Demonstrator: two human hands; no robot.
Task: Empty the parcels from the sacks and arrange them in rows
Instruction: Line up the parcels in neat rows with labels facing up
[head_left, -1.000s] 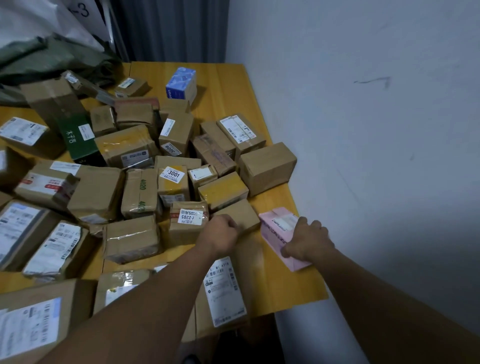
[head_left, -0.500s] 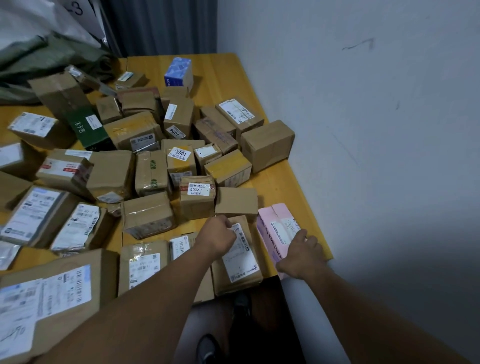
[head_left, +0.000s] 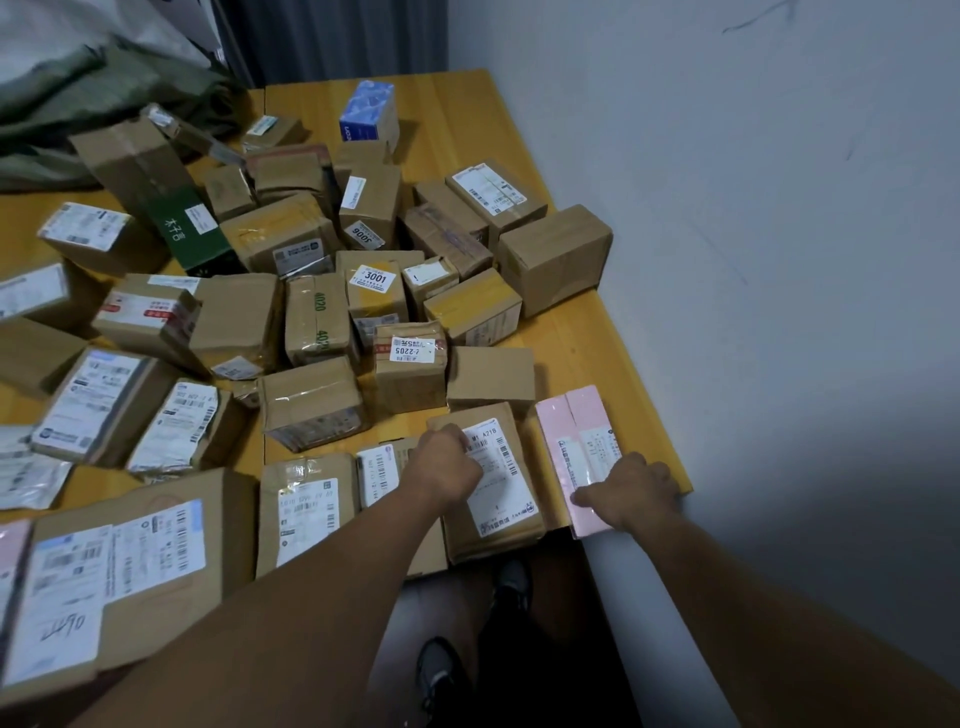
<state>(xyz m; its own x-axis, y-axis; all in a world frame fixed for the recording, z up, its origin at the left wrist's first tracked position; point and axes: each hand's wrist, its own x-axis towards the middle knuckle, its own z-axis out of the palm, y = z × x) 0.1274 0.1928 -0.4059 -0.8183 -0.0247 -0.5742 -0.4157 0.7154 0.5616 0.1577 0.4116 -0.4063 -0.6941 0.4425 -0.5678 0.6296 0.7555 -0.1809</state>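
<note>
Head view: left hand (head_left: 441, 462) is resting curled, fingers bunched, on the labelled brown parcel (head_left: 493, 483) at the table (head_left: 582, 332) front edge. Right hand (head_left: 631, 488) is pressing spread fingers on the pink parcel (head_left: 576, 441) just right of it. Both long axes are running away from the person, side by side.

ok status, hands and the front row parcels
Left hand closed on brown labelled parcel. Right hand flat on pink parcel at table corner. Both parcels overhang front edge. Unsorted pile behind.
</note>
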